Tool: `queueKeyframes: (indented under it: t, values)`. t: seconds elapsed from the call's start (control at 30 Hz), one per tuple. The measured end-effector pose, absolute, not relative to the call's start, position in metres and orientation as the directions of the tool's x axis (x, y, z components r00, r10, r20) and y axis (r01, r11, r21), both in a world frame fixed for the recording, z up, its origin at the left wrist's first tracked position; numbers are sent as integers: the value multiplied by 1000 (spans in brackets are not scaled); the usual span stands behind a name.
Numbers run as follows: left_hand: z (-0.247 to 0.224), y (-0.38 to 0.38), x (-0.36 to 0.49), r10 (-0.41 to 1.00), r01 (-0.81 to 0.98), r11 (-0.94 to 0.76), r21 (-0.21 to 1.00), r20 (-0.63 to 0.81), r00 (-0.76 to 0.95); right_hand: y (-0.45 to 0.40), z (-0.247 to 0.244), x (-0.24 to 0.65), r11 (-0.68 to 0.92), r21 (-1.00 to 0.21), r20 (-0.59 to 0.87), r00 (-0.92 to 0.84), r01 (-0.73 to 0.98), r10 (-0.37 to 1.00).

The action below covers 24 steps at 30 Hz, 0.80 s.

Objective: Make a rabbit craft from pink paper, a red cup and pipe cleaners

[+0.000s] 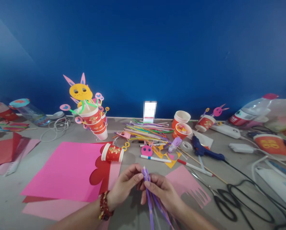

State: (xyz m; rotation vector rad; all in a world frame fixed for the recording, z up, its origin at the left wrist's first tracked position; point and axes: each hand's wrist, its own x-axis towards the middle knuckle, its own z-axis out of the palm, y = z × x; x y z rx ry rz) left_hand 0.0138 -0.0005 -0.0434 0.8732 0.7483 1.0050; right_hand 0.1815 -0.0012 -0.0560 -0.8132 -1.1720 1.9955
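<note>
At the near middle of the table, my right hand (164, 191) is closed round a small bundle of purple pipe cleaners (149, 204), thumb pressed on it. My left hand (128, 182) pinches beside the top of the bundle, its thumb and fingertips together; how much it grips is partly hidden. The strands hang down past the bottom edge, with a paler strip among them. Just beyond my hands lie a white marker (155, 158) with a blue band and a pink paper bunny face (146, 150). A red paper cup (112, 152) rests on its side near my left hand.
Pink paper sheets (66, 172) cover the left. Behind lies a pile of colourful pipe cleaners (145, 131); a stacked-cup figure (93, 118) stands at back left. On the right are scissors (226, 204), a blue glue gun (205, 150) with its cord, and a cut pink sheet (186, 183).
</note>
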Motion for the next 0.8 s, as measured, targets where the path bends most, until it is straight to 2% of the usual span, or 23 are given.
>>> queueKeyframes:
  t: [0.3,0.47,0.8]
  values:
    - [-34,-2,14,938,-288,181,940,-77,337,-5,-50,179,-332,-937,-216,-567,-108,795]
    - [-33,-2,13,952,-228,166,959,-96,290,-6,-47,179,-273,-961,-205,-560,-40,803]
    - [-33,-3,18,962,-210,170,963,-117,245,-6,-47,176,-331,-938,-217,-569,-104,793]
